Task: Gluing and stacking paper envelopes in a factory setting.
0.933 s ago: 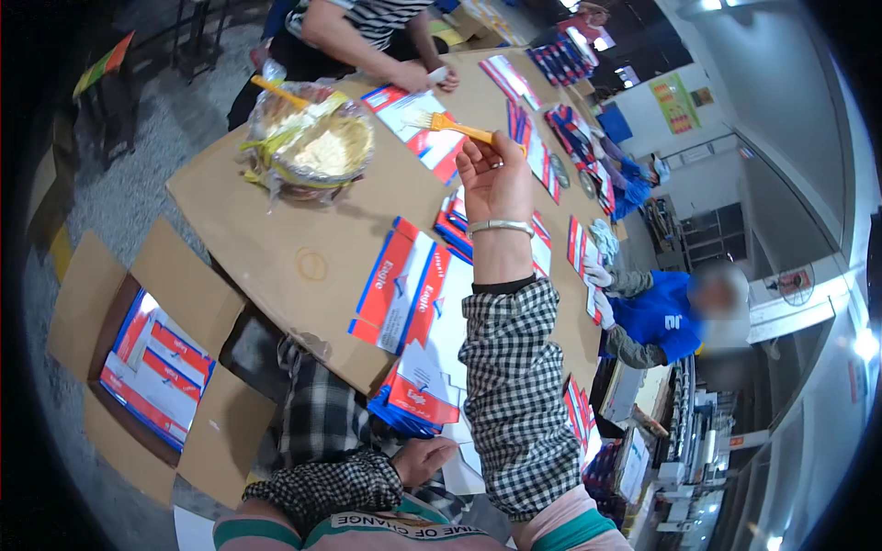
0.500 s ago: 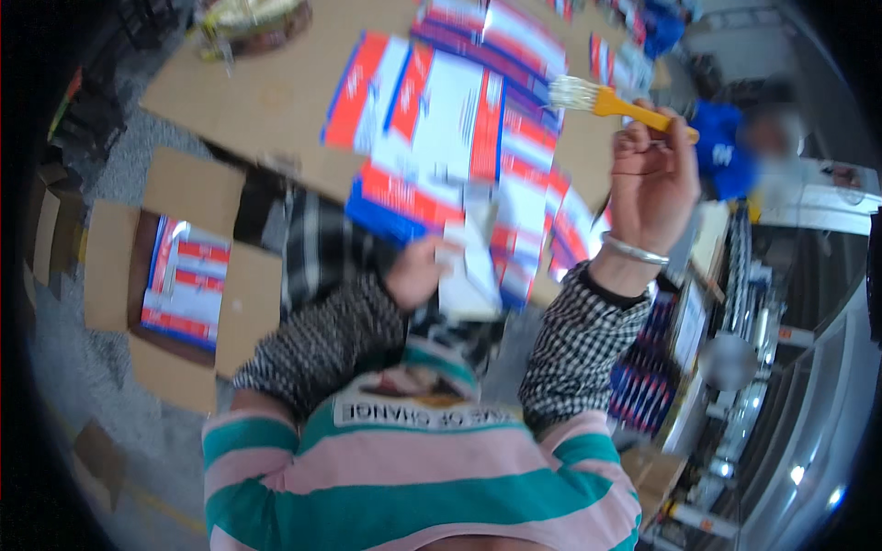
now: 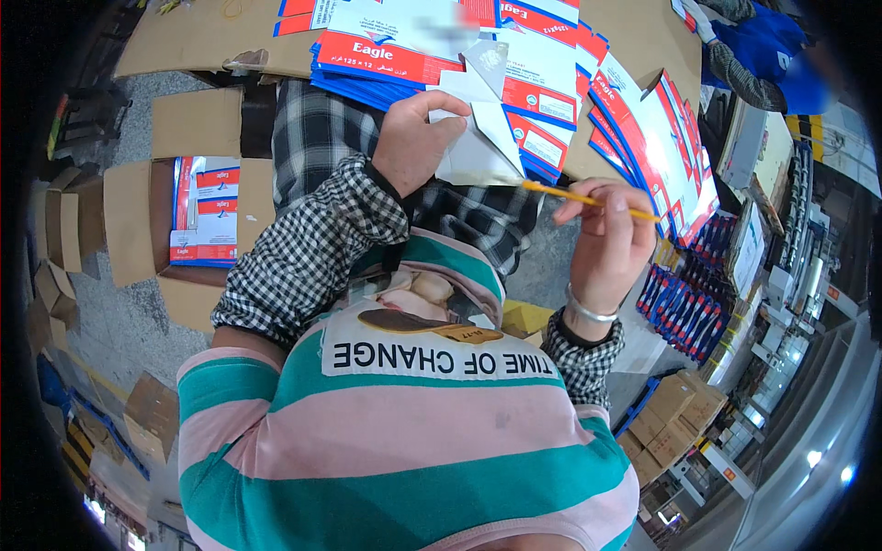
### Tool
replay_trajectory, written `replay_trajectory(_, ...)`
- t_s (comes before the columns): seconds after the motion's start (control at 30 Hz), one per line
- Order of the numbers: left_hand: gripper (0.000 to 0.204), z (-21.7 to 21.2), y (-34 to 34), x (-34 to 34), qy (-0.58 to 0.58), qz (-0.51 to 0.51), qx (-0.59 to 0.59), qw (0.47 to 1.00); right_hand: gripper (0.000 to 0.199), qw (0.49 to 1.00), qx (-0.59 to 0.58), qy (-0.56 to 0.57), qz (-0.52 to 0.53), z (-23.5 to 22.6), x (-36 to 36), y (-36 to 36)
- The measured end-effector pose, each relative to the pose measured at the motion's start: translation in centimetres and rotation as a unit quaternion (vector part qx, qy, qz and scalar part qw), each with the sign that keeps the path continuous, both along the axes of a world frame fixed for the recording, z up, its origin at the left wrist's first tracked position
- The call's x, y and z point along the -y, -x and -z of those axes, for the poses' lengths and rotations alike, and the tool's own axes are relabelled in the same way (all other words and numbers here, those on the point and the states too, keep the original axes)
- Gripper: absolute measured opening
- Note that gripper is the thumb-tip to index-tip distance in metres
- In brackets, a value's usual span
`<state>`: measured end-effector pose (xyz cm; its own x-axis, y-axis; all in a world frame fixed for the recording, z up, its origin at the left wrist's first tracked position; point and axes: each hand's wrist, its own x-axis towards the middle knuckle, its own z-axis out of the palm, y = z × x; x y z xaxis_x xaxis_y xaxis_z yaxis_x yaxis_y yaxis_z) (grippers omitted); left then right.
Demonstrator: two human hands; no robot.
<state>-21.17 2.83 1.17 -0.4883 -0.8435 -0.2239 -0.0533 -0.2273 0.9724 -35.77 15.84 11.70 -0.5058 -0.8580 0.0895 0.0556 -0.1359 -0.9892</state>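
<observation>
Just beyond the white flap's lower right corner, my right hand grips a yellow brush pointing toward it, while my left hand, fingers bent, meets its left edge, pinching or not I cannot tell.

On my feed, white lettering and numerals stand on the flattened red-white-blue carton, upside-down black capitals on the striped shirt's white patch, smaller white lettering on the boxed cartons.

Flat red-white-blue cartons along near edge of brown tabletop, square brown cardboard box before its left part, more inside
</observation>
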Motion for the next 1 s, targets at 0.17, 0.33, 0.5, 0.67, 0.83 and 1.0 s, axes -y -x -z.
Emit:
replay_trajectory(0.17, 0.014, 0.5, 0.2, 0.8, 0.075, -0.010, 0.000, 0.997, 0.013, 1.000, -0.017, -0.013, -0.012, 0.5, 0.8, -0.2)
replay_trajectory(0.33, 0.018, -0.3, 0.6, 1.4, 0.167, 0.014, 0.033, 0.985, 0.010, 0.999, -0.008, -0.020, 0.028, -1.3, 0.6, 0.8)
replay_trajectory(0.5, 0.015, 1.7, 0.2, 1.7, 0.031, 0.015, 0.043, 0.998, 0.014, 0.977, 0.167, 0.078, 0.109, -1.8, 0.4, 4.7)
replay_trajectory(0.67, 0.017, 5.2, -1.4, 2.8, -0.064, -0.036, -0.035, 0.997, 0.019, 0.932, 0.036, 0.211, 0.294, -7.1, -1.7, 9.0)
replay_trajectory(0.83, 0.017, 1.2, 0.3, 1.1, -0.026, -0.023, 0.028, 0.999, 0.018, 0.817, -0.101, 0.390, 0.413, -13.1, -8.8, 12.6)
replay_trajectory(1.0, 0.022, 1.2, 0.4, 0.4, 0.028, 0.014, -0.032, 0.999, 0.021, 0.876, -0.016, 0.352, 0.329, -11.2, -5.5, 11.7)
